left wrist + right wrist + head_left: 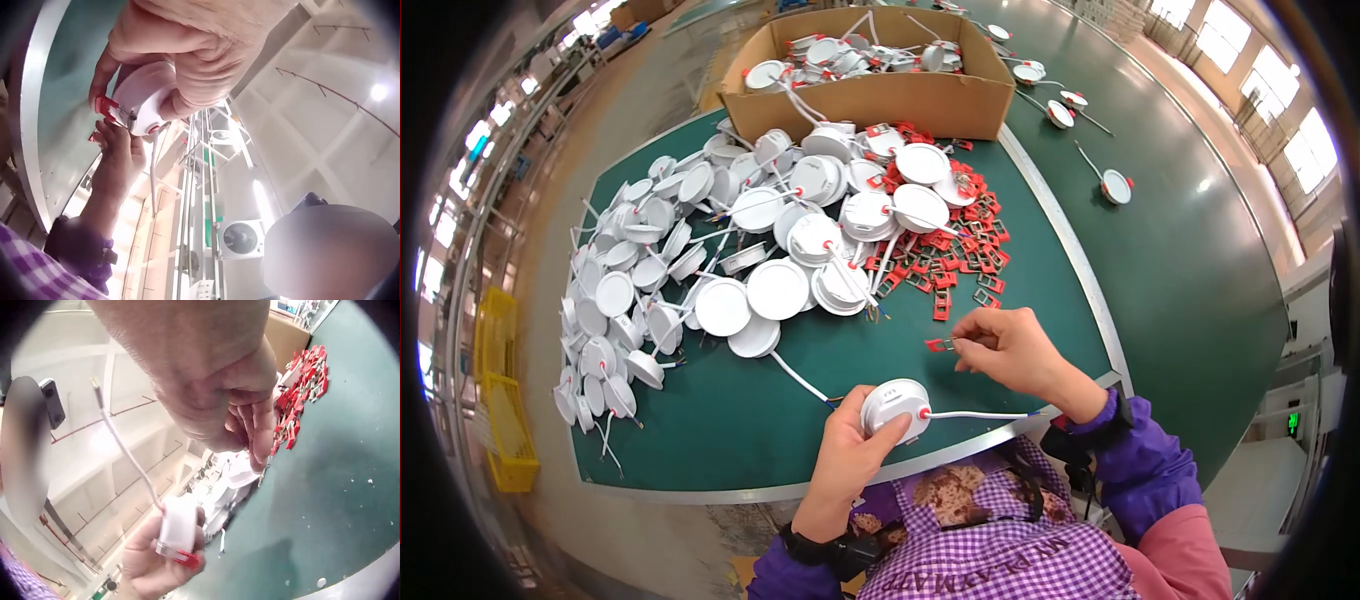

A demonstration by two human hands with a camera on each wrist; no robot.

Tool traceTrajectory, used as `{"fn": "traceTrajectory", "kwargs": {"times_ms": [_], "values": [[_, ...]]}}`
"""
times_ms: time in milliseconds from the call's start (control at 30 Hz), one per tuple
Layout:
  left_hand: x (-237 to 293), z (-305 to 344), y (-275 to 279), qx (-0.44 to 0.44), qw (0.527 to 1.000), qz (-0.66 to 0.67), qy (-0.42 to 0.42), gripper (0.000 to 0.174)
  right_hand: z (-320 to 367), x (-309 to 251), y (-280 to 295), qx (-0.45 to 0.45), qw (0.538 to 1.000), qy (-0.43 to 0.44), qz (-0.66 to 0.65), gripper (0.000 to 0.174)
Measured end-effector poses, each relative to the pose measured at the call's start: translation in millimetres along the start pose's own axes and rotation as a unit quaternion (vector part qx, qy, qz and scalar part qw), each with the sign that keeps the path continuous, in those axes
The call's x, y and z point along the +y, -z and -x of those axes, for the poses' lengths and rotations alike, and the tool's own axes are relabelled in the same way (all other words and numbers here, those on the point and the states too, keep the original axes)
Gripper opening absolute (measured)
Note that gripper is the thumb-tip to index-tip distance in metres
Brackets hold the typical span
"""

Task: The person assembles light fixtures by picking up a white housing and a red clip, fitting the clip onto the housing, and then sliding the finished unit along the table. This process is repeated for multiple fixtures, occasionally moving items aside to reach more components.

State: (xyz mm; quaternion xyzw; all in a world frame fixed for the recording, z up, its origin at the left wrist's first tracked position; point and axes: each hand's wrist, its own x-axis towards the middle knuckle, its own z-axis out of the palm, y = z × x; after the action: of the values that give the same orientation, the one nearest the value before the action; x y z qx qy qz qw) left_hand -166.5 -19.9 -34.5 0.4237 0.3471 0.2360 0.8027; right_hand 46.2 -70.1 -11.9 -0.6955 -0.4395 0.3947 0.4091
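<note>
My left hand grips a round white LED downlight low over the front of the table, thumb on its back face. From a red grommet on the light, a white cable runs out to the right. In the left wrist view, a red spring clip shows at the light's edge, beside the fingers. My right hand pinches another red spring clip with a metal part between thumb and fingertips, just above and right of the light. That clip is mostly hidden by the fingers in the right wrist view.
White downlights lie heaped across the left and middle of the green table. Beside them spreads a pile of red spring clips. A cardboard box of lights stands behind. More lights lie on the green surface at right.
</note>
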Motion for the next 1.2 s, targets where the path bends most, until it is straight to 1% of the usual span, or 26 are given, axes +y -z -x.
{"fn": "traceTrajectory", "kwargs": {"times_ms": [67,100,167,200,267,333,400,433,500,533,600,667,700,733,767,800,867,933,1000,1067,1100,1167,1200], "values": [[1.6,-8.1,-6.6,0.001,0.993,-0.118,0.008,0.025,11.4,-9.7,6.3,-0.017,0.996,-0.022,-0.085,0.014],[2.1,-12.2,-10.7,-0.007,0.992,-0.122,0.013,0.025,16.7,-10.8,7.1,-0.008,0.996,-0.026,-0.089,0.014],[2.4,-19.6,-18.8,-0.027,0.986,-0.167,-0.002,0.026,27.7,-11.0,5.7,-0.011,0.995,0.094,0.015,0.013],[1.0,-23.1,-21.8,-0.032,0.985,-0.169,0.000,0.026,31.7,-10.9,5.3,-0.006,0.996,0.091,0.014,0.013],[-2.5,-30.3,-25.6,-0.028,0.979,-0.202,-0.022,0.026,37.9,-9.4,3.5,0.007,0.973,0.196,0.118,0.014],[-2.1,-33.5,-29.5,-0.029,0.979,-0.203,-0.021,0.027,43.1,-1.0,0.8,0.008,0.971,0.195,0.139,0.017],[0.1,-35.6,-34.0,-0.027,0.979,-0.200,-0.022,0.027,46.2,2.6,0.4,0.006,0.958,0.214,0.193,0.022],[2.3,-35.4,-36.4,-0.026,0.974,-0.224,-0.025,0.026,48.0,3.2,0.7,0.003,0.958,0.213,0.193,0.022],[4.6,-34.9,-40.0,-0.025,0.968,-0.247,-0.026,0.025,51.3,3.1,1.1,-0.010,0.931,0.232,0.281,0.027],[4.9,-35.0,-42.1,-0.026,0.966,-0.257,-0.025,0.023,51.8,2.9,0.7,-0.011,0.932,0.231,0.281,0.027],[3.0,-36.1,-43.2,-0.030,0.963,-0.266,-0.022,0.021,53.0,2.0,-0.5,0.007,0.911,0.266,0.316,0.028],[-1.0,-39.2,-41.5,-0.035,0.942,-0.326,-0.068,0.022,53.4,0.3,0.5,0.003,0.915,0.254,0.315,0.026],[-1.2,-40.2,-40.9,-0.035,0.943,-0.324,-0.067,0.022,53.4,-0.2,0.8,-0.001,0.918,0.244,0.313,0.024],[-0.9,-41.4,-40.2,-0.043,0.934,-0.346,-0.082,0.022,53.6,0.1,0.7,-0.003,0.918,0.243,0.313,0.024],[-0.6,-42.6,-39.8,-0.052,0.923,-0.368,-0.098,0.023,53.7,0.4,0.7,-0.008,0.920,0.229,0.318,0.027],[0.1,-43.6,-39.9,-0.052,0.924,-0.366,-0.097,0.023,53.8,0.6,0.7,-0.013,0.921,0.216,0.324,0.030],[1.3,-44.9,-40.1,-0.074,0.891,-0.422,-0.151,0.023,56.0,2.0,-2.7,0.000,0.921,0.218,0.322,0.029],[-1.7,-45.5,-39.4,-0.077,0.897,-0.410,-0.148,0.023,56.9,2.9,-4.6,0.012,0.922,0.220,0.318,0.027],[-2.5,-46.1,-40.2,-0.080,0.901,-0.400,-0.147,0.024,56.8,3.8,-3.3,0.037,0.937,0.218,0.272,0.023],[-1.2,-44.7,-41.2,-0.099,0.922,-0.347,-0.140,0.023,58.6,0.1,-1.5,0.047,0.938,0.216,0.267,0.023],[-1.1,-44.6,-40.4,-0.093,0.922,-0.348,-0.141,0.023,58.1,-1.7,-2.0,0.057,0.940,0.214,0.261,0.024],[-2.4,-43.5,-38.4,-0.124,0.933,-0.320,-0.104,0.022,61.4,-1.8,-9.4,0.063,0.935,0.213,0.275,0.022],[-1.8,-41.9,-38.0,-0.122,0.933,-0.322,-0.104,0.022,63.5,-1.7,-12.6,0.076,0.931,0.206,0.291,0.021]]}}
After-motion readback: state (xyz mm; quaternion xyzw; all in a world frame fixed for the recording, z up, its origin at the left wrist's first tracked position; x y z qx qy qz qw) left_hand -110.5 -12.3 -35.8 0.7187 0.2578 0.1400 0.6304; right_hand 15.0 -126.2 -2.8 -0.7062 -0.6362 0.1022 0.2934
